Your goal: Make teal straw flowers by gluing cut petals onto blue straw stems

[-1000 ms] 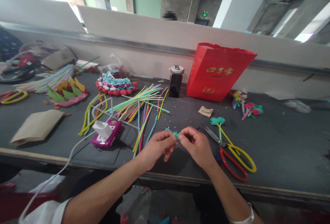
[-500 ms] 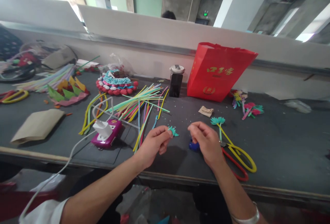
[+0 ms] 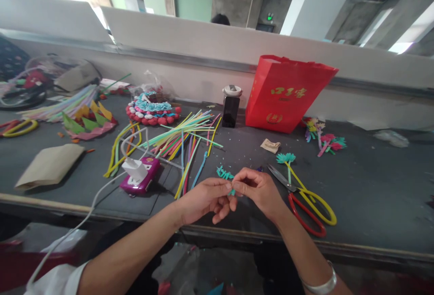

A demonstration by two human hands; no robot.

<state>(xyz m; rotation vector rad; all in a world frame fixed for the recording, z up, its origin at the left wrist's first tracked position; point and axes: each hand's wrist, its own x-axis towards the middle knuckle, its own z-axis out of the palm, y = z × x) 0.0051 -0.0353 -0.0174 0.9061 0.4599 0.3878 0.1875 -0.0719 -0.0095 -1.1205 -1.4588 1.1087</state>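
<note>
That teal frill (image 3: 224, 173) could crease or tear imo, if the fingers tug too hard on such flimsy-looking bits. It's between the left hand (image 3: 210, 199) and right hand (image 3: 260, 192), near the dark table's (image 3: 373, 191) front edge, both pinching it, forearms angled inward, fingertips meeting.

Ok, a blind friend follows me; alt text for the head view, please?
Left hand and right hand pinch a small turquoise piece over a dark table. Scissors and a turquoise flower lie to the right, colorful sticks to the left, a red bag behind.
</note>
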